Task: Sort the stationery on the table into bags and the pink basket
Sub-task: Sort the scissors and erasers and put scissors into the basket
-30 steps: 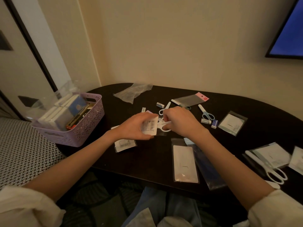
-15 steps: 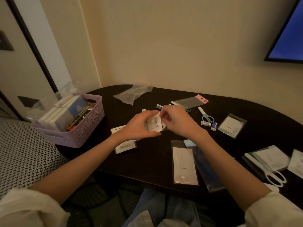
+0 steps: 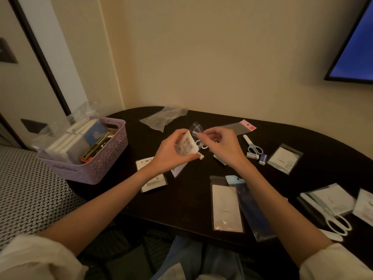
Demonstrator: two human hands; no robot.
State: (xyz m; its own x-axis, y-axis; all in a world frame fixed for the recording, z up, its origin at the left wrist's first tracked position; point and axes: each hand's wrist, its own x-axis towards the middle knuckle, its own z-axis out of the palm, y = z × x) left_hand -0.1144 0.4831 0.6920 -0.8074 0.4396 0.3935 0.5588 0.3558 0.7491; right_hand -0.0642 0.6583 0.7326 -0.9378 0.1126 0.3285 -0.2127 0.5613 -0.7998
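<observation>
Two hands work above the middle of the dark, glossy oval table (image 3: 181, 203). At its left edge stands the pink basket (image 3: 94, 164), perforated plastic, packed with flat white packs and a blue-fronted box. Just right of it, the left hand (image 3: 171, 152) grips a small white packet (image 3: 186, 146) with a printed barcode, thumb below and fingers curled over its top. The right hand (image 3: 222, 146) pinches the packet's clear, crinkled flap (image 3: 196, 129) between thumb and forefinger. Against the frame half a second ago, the flap now stands pulled up and open, and the white scissors' loops (image 3: 201, 144) show between the hands. Near the front edge lie a flat clear bag with a white card (image 3: 226, 209) and a blue-topped sleeve (image 3: 252, 209). Toward the right, blue-handled scissors (image 3: 253, 146) lie beside two small erasers (image 3: 258, 157); large white scissors (image 3: 333, 217) rest at the right edge.
</observation>
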